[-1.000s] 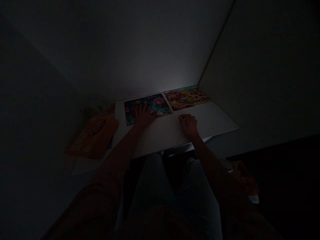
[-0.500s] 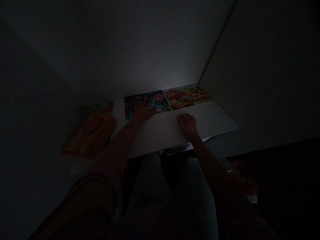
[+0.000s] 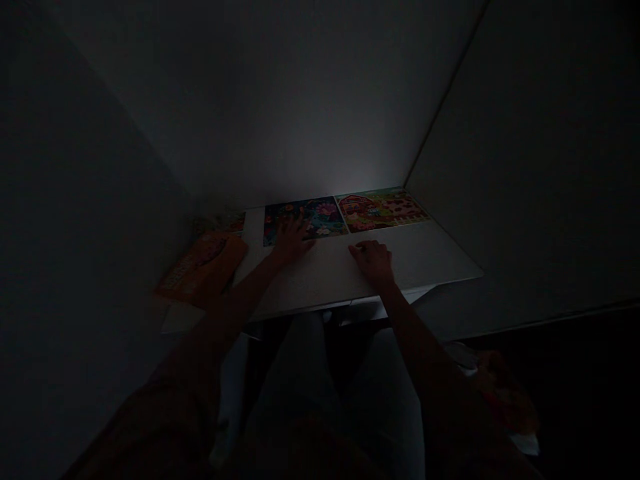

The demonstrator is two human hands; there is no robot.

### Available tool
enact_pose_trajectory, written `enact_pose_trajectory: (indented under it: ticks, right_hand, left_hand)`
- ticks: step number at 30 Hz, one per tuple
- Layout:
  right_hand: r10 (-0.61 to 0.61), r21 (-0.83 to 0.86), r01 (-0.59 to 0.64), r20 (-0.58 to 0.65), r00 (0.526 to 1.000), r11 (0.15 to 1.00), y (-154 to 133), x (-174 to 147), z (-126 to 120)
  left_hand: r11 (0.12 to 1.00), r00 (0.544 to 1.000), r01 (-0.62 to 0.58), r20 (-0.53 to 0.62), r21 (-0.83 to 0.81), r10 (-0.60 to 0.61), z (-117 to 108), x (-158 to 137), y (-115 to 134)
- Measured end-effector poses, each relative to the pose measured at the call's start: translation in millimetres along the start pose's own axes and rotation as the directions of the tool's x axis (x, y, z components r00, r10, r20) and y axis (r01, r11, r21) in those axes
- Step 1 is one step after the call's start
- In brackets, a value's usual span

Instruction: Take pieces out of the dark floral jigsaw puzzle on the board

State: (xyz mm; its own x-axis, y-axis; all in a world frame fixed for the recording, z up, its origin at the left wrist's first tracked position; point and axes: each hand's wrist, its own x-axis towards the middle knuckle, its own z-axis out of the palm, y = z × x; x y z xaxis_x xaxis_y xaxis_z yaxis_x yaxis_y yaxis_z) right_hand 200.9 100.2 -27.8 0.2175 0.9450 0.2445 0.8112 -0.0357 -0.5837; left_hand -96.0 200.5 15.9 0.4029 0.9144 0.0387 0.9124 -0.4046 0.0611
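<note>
The scene is very dim. My left hand (image 3: 293, 244) lies with its fingers spread over the lower part of a dark blue picture sheet (image 3: 326, 219), hiding some of its print. My right hand (image 3: 374, 263) rests on the white table (image 3: 320, 277), its fingers curled in; whatever they may hold is hidden. Just beyond that hand is a farm picture sheet (image 3: 385, 208) with a red barn, pink animals and a fence. The two sheets lie side by side along the back edge by the wall.
An orange printed packet (image 3: 205, 267) lies at the table's left end, partly over another colourful sheet (image 3: 230, 221). Walls rise behind and on both sides. On the floor at the right is a reddish bag-like thing (image 3: 505, 393), too dark to make out.
The view has shifted, so the table sits a little lower in the picture. My left hand has slid slightly toward me on the sheet. My right hand stays curled in nearly the same place.
</note>
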Motion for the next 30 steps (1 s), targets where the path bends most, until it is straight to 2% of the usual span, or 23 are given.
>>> enact_pose_trajectory:
  ticks: [2,5,7,9,14,18,25,30]
  right_hand:
    - [-0.026,0.008,0.026,0.003,1.0,1.0,1.7,0.4,1.2]
    - [-0.062,-0.005,0.062,-0.001,0.998,0.998,4.4,0.6,2.3]
    - [-0.082,-0.012,0.082,-0.011,0.997,0.997,4.9,0.2,1.7]
    - [-0.09,-0.009,0.09,-0.018,0.996,0.996,3.9,-0.8,-0.3]
    - [-0.069,-0.03,0.07,0.042,0.997,0.997,-3.0,-4.2,-9.6]
    - [-0.044,-0.065,0.049,0.081,0.996,0.997,-6.2,-5.3,-13.6]
    - [0.01,-0.117,-0.004,0.051,0.999,0.993,-6.9,-4.4,-13.5]
    - [0.034,-0.133,-0.027,0.054,0.998,0.991,-0.7,-1.6,-12.4]
  left_hand:
    - [0.999,0.997,0.046,0.064,-0.006,-0.046,9.2,-51.9,-8.4]
    - [0.992,0.99,0.129,0.063,0.005,-0.129,22.8,-128.9,-22.7]
    - [0.985,0.982,0.174,0.07,0.015,-0.174,26.1,-165.7,-26.7]
    - [0.981,0.979,0.193,0.063,0.014,-0.194,24.1,-185.6,-24.9]
    - [0.975,0.975,0.221,0.024,-0.017,-0.221,12.5,-188.1,-12.1]
    - [0.976,0.976,0.214,0.034,-0.027,-0.213,11.5,-185.8,-8.3]
    - [0.978,0.979,0.198,-0.026,-0.062,-0.2,14.3,-188.2,-4.0]
    - [0.969,0.976,0.211,-0.018,-0.127,-0.215,9.5,-188.2,0.3]
